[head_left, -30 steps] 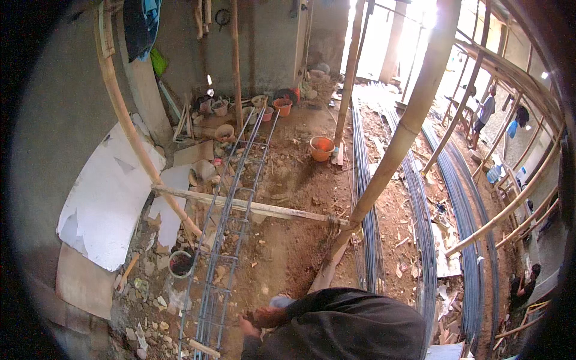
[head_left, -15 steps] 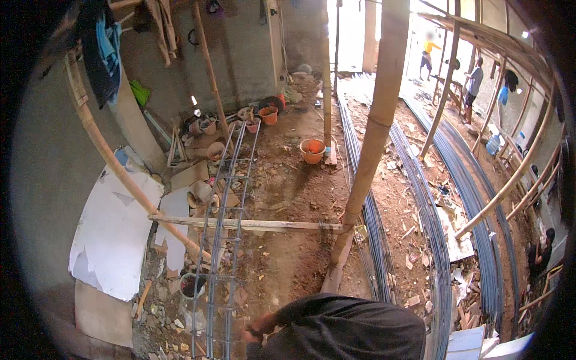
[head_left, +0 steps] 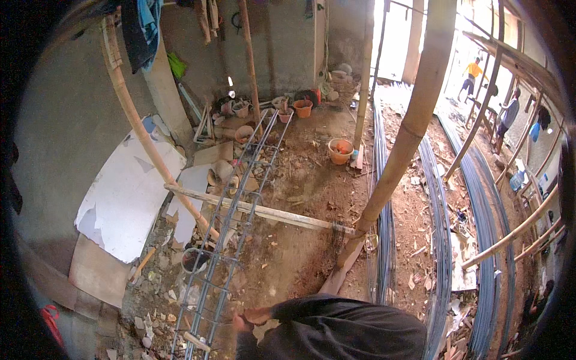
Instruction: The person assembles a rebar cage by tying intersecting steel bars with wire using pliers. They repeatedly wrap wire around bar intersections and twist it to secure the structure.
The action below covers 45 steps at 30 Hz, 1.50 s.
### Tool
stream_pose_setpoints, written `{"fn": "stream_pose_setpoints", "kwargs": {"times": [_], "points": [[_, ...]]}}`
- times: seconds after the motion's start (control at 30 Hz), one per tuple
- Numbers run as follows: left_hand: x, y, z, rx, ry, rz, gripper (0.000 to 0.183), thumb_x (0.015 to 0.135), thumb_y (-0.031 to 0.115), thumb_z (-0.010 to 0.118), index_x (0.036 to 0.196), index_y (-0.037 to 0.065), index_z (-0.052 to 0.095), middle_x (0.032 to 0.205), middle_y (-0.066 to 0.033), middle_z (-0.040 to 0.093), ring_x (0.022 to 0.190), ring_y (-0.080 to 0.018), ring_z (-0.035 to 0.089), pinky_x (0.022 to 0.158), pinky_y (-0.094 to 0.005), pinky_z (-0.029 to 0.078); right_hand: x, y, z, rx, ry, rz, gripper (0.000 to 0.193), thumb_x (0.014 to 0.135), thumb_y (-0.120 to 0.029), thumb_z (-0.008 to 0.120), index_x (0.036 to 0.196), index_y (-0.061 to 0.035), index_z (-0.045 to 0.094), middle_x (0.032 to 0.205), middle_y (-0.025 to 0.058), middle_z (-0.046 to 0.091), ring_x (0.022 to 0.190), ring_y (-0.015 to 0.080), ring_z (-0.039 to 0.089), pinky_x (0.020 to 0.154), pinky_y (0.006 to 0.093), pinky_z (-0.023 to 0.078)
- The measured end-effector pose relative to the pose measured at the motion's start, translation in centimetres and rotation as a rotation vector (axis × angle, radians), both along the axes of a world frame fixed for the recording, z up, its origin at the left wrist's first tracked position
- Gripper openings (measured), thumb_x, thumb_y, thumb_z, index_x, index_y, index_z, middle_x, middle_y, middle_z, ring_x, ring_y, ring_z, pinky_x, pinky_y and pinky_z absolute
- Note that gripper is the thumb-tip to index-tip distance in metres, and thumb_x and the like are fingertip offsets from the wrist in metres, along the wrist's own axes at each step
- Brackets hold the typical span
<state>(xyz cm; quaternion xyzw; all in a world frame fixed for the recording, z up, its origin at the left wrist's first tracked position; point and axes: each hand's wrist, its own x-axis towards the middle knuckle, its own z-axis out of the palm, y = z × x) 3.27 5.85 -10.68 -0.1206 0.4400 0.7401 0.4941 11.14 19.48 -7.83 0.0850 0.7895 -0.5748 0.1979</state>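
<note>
We see a long steel cage (head_left: 225,231) lying across a wooden crossbar (head_left: 288,216), which seems to prop it above the rubble (head_left: 157,324). On our side of the crossbar, right of the cage, our hands (head_left: 257,314) sit close together; we cannot tell how open they are or whether they grip anything.

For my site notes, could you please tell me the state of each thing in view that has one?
Hands: close together, grip unclear
Rebar cage: lying across wooden crosspiece
White sheet: torn
Orange bucket: upright, orange contents
Pale bucket: dark contents
Steel rods: laid in bundles
Nearest bamboo post: slanting
</note>
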Motion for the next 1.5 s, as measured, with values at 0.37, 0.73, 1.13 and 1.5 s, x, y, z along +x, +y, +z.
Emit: {"fn": "stream_pose_setpoints", "kwargs": {"times": [0.37,0.73,1.13,1.5], "points": [[-0.8,-0.9,-5.7,0.033,-0.111,-0.122,0.066,0.103,0.057,0.037,0.114,-0.002,0.064,0.111,-0.0174,0.070,0.099,-0.0374,0.068,0.089,-0.0486,0.055,0.2,-3.0,0.0,0.052,-0.056,-0.088,0.047,0.095,-0.030,0.064,0.130,-0.0002,0.052,0.104,0.0130,0.068,0.091,0.0252,0.064,0.077,0.0388,0.051],[-0.1,-2.1,-3.1,-0.118,0.563,-0.326,0.048,0.102,0.046,0.047,0.112,0.002,0.063,0.105,-0.0151,0.070,0.085,-0.0335,0.070,0.082,-0.0498,0.058,1.3,-4.5,0.2,0.113,-0.052,-0.211,0.049,0.094,-0.029,0.064,0.131,0.0004,0.051,0.104,0.0146,0.068,0.091,0.0272,0.064,0.078,0.0406,0.051],[-1.2,-0.9,-3.0,-0.110,0.184,-0.190,0.039,0.100,0.037,0.048,0.099,0.001,0.064,0.093,-0.0108,0.068,0.079,-0.0295,0.068,0.072,-0.0464,0.057,0.7,-3.2,0.6,0.128,-0.033,-0.165,0.051,0.093,-0.028,0.064,0.132,0.0010,0.049,0.105,0.0162,0.068,0.091,0.0295,0.065,0.078,0.0424,0.051],[0.9,-1.8,-2.1,-0.031,0.455,-0.031,0.036,0.105,0.030,0.053,0.109,-0.003,0.067,0.094,-0.0091,0.068,0.083,-0.0222,0.065,0.074,-0.0411,0.055,1.5,-2.0,-0.8,0.121,-0.037,-0.089,0.053,0.092,-0.028,0.065,0.133,0.0016,0.048,0.105,0.0177,0.068,0.092,0.0316,0.065,0.078,0.0442,0.051]]}}
